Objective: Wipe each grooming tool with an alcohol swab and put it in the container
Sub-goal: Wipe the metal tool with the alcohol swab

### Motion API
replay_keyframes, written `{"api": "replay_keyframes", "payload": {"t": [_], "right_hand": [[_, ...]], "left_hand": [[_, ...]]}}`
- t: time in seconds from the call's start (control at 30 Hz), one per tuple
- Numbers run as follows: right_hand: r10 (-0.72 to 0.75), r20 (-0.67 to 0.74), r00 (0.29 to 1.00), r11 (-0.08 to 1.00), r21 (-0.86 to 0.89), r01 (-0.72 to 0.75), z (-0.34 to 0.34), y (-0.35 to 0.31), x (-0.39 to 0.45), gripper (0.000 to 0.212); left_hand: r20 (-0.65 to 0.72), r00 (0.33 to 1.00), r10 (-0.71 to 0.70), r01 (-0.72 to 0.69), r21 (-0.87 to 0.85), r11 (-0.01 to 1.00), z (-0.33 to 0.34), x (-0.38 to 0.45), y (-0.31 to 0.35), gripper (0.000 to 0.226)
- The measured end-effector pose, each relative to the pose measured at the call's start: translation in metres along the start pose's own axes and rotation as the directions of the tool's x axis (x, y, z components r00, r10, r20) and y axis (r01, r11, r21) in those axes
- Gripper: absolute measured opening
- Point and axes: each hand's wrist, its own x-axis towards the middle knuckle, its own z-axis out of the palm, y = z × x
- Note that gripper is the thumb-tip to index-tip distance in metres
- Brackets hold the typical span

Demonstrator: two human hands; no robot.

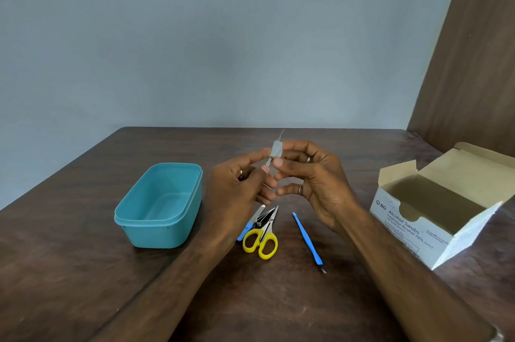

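Note:
Above the table's middle, my left hand point(239, 182) pinches the lower end of a thin metal grooming tool point(281, 136) that points up and away. My right hand point(312, 177) holds a small pale alcohol swab point(277, 148) folded around the tool's shaft. An open teal container point(160, 203) stands to the left and looks empty. Below my hands lie yellow-handled scissors point(262, 238), a nail clipper point(262, 219) and a blue-handled tool point(246, 228) in a small heap. A second blue-handled tool point(308, 241) lies apart to their right.
An open white box of alcohol swabs point(434, 219) stands at the right on the dark wooden table point(69, 258). A blue-grey wall rises behind the table's far edge, and a brown panel stands at the far right.

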Motion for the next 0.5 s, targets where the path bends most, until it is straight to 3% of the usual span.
{"api": "replay_keyframes", "payload": {"t": [0.27,0.5], "right_hand": [[-0.005,-0.061,0.998,1.000,-0.023,0.003,0.0004,0.0001,0.0000,0.019],[0.013,-0.074,0.997,0.999,0.043,-0.010,0.0015,-0.0013,0.0012,0.011]], "left_hand": [[0.061,0.998,-0.016,0.018,-0.032,0.999,-0.0002,-0.0002,0.0013,0.031],[0.080,0.991,-0.111,0.121,-0.136,0.983,-0.0011,0.0017,0.0014,0.031]]}}
